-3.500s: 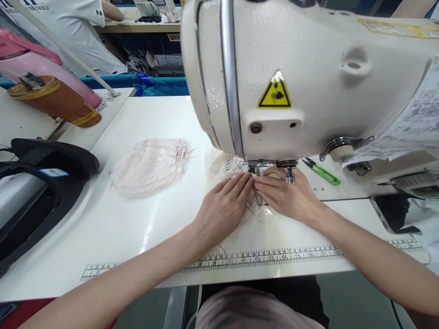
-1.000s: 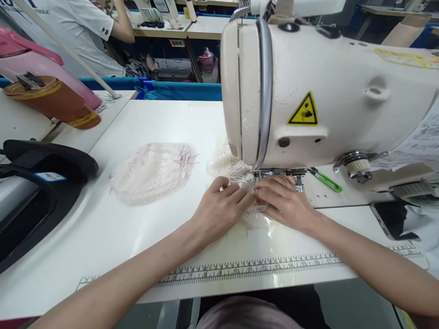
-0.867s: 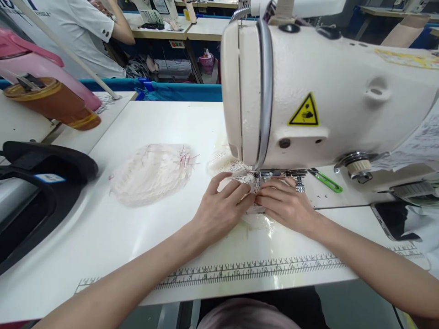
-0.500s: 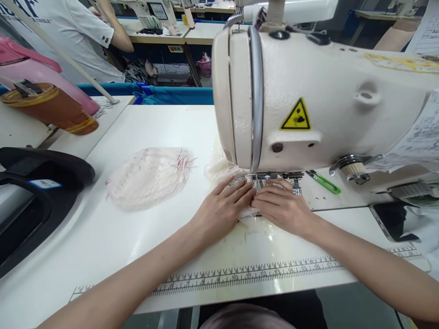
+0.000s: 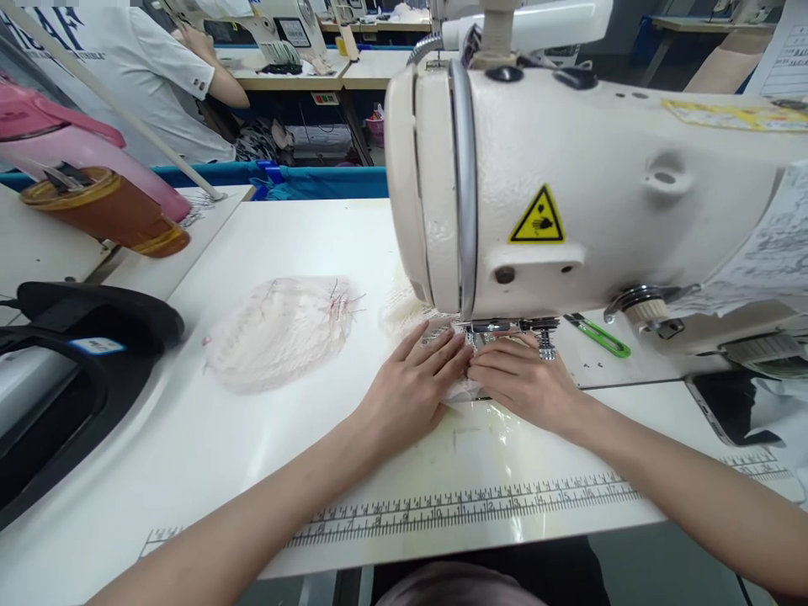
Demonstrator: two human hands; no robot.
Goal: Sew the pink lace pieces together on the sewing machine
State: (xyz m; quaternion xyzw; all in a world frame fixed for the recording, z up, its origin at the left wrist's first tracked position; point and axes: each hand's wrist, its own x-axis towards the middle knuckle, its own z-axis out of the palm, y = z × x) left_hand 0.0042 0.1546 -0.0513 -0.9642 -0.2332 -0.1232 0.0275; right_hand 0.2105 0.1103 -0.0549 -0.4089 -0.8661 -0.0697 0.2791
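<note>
A piece of pale lace fabric (image 5: 404, 310) lies under the sewing machine's presser foot (image 5: 486, 330), partly hidden by the machine head and my fingers. My left hand (image 5: 413, 379) rests on it left of the foot, fingers stretched out and lying flat. Close to the foot on the right, my right hand (image 5: 527, 379) has its fingers bent and pressed together on the fabric's edge; its thumb is hidden. The fingertips of both hands nearly meet in front of the needle area. Another pale lace piece (image 5: 281, 337) with loose red threads lies apart to the left.
The white sewing machine (image 5: 568, 168) overhangs my hands. A green cutter (image 5: 599, 335) and a phone (image 5: 725, 404) lie to the right. At left are a black device (image 5: 94, 353), a brown cup (image 5: 107, 210) and a pink bottle (image 5: 94, 151). Another person (image 5: 139, 76) sits beyond.
The view has shifted slightly, so surrounding things sit a little differently in the picture. Both hands stay at the presser foot on the lace fabric, with hardly any movement.
</note>
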